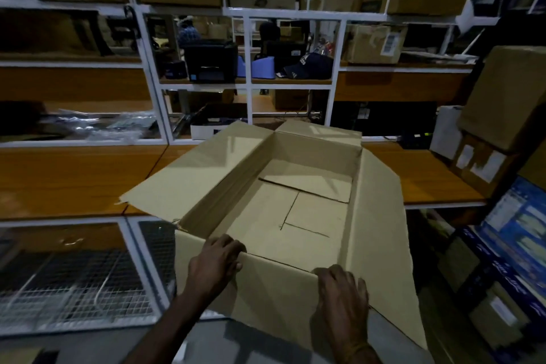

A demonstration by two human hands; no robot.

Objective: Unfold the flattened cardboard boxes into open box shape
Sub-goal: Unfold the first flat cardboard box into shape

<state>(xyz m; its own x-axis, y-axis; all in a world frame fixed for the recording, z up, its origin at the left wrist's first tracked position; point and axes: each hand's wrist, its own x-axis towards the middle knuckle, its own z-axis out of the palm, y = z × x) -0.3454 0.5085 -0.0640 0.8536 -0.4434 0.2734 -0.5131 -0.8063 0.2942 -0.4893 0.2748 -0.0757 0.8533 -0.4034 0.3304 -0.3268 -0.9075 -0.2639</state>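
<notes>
A large brown cardboard box (298, 210) stands open in front of me, its bottom flaps folded flat inside and its top flaps spread outward. My left hand (215, 260) grips the near rim at the left corner, fingers curled over the edge. My right hand (342, 289) lies on the near flap toward the right corner, fingers bent over its fold. The near flap hangs down toward me between both hands.
An orange-topped workbench (74, 180) runs behind the box. White shelving (251, 12) holds cartons, a black printer (211, 60) and a cap. Stacked cartons (502, 127) and blue printed boxes (514, 230) stand at the right. A wire mesh panel (74, 284) lies lower left.
</notes>
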